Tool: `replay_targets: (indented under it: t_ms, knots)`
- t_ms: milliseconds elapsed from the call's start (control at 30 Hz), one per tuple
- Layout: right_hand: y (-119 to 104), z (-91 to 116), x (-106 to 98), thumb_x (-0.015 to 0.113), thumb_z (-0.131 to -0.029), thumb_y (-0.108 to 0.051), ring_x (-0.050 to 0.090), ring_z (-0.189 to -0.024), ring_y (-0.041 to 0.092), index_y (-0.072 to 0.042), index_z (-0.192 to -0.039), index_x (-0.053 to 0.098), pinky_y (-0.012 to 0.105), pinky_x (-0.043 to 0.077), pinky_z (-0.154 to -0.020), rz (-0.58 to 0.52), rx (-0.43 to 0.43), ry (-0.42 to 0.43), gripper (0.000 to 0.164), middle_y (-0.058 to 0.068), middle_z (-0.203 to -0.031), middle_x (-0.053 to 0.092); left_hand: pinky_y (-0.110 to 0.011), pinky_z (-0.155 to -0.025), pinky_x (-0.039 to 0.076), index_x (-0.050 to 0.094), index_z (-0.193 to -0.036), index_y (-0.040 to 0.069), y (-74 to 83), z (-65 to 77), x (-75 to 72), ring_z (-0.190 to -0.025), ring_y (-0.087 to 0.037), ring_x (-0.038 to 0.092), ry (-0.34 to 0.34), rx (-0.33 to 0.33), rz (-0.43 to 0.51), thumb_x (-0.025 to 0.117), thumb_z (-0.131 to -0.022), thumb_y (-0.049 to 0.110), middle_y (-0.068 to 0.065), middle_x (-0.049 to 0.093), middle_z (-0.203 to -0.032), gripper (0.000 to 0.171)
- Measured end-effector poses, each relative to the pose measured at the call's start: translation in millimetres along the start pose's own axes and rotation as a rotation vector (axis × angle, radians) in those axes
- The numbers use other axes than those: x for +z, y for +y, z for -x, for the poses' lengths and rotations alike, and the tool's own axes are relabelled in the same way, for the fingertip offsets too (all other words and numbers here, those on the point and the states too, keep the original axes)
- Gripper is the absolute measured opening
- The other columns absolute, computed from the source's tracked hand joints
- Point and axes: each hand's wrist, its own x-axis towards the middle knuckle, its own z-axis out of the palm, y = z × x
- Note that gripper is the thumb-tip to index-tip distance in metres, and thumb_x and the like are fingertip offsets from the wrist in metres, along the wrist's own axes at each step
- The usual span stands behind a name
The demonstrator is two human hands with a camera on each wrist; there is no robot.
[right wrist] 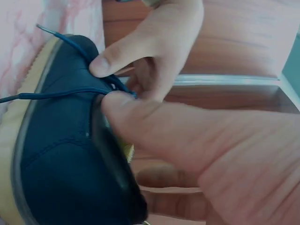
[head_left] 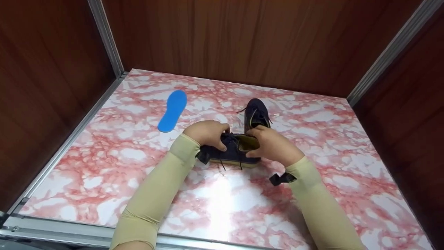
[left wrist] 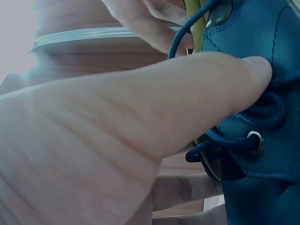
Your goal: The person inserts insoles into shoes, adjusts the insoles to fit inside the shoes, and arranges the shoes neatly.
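A dark blue lace-up shoe [head_left: 233,156] lies sideways in front of me, toe to the left, its opening facing up. My left hand [head_left: 208,133] grips it across the lacing, thumb on the near side. In the left wrist view the thumb [left wrist: 220,82] presses the upper beside a metal eyelet and the blue lace [left wrist: 269,112]. At the collar, my right hand [head_left: 277,146] holds the shoe, thumb on the near rim and fingers at the far side. The right wrist view shows the thumb [right wrist: 136,117] on the collar edge and the pale sole [right wrist: 10,140].
Just behind stands a second dark shoe [head_left: 256,106], toe pointing away, laces loose. A blue insole [head_left: 172,110] lies flat at the back left. The red-and-white marbled table [head_left: 114,166] is enclosed by brown wood-grain panels [head_left: 229,41] with metal edging.
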Motion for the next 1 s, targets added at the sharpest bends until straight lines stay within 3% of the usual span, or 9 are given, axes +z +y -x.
replay_targets:
  t_ms: [167,500,733,867,1000]
  knots:
    - [-1.5,-2.5,1.6,0.095,-0.088,-0.029,0.071,-0.108,0.031,0.0,-0.136,0.071,0.05,0.061,-0.099,0.036,-0.003,-0.032,0.061,0.017,-0.128,0.071,-0.049,-0.105,0.057,0.061,-0.148,0.014,0.5,-0.2,-1.3,-0.111,-0.027,0.067,0.006,0.003,-0.006,0.085,-0.093,0.038,-0.011,0.074,-0.132,0.064]
    - [0.2,-4.6,3.3,0.094,-0.088,-0.027,0.07,-0.103,0.029,-0.001,-0.132,0.071,0.049,0.062,-0.097,0.039,0.022,-0.009,0.056,0.014,-0.122,0.071,-0.048,-0.105,0.057,0.062,-0.146,0.014,1.6,-2.3,-3.7,-0.11,-0.026,0.068,0.007,-0.003,-0.009,0.085,-0.093,0.038,-0.009,0.074,-0.13,0.062]
    - [-0.7,-5.4,6.4,0.095,-0.087,-0.027,0.071,-0.106,0.03,-0.002,-0.131,0.072,0.049,0.062,-0.1,0.023,0.037,-0.009,0.056,0.013,-0.123,0.071,-0.05,-0.107,0.057,0.066,-0.143,0.016,-6.1,-0.1,-6.0,-0.114,-0.026,0.069,-0.007,0.007,0.034,0.081,-0.097,0.051,-0.008,0.075,-0.133,0.06]
    - [-0.7,-5.7,7.4,0.095,-0.088,-0.027,0.072,-0.108,0.03,-0.002,-0.132,0.072,0.05,0.061,-0.101,0.016,0.041,-0.016,0.056,0.013,-0.125,0.071,-0.052,-0.109,0.056,0.07,-0.14,0.017,-15.2,2.2,-10.7,-0.121,-0.029,0.071,0.035,0.03,0.061,0.073,-0.101,0.057,-0.009,0.076,-0.135,0.056]
    - [0.0,-5.9,8.3,0.094,-0.088,-0.027,0.07,-0.105,0.03,-0.002,-0.13,0.072,0.05,0.06,-0.098,0.012,0.035,-0.014,0.054,0.013,-0.124,0.071,-0.053,-0.113,0.054,0.072,-0.139,0.013,-29.1,6.5,-18.8,-0.129,-0.034,0.07,0.109,0.026,0.063,0.071,-0.104,0.047,-0.013,0.076,-0.138,0.049]
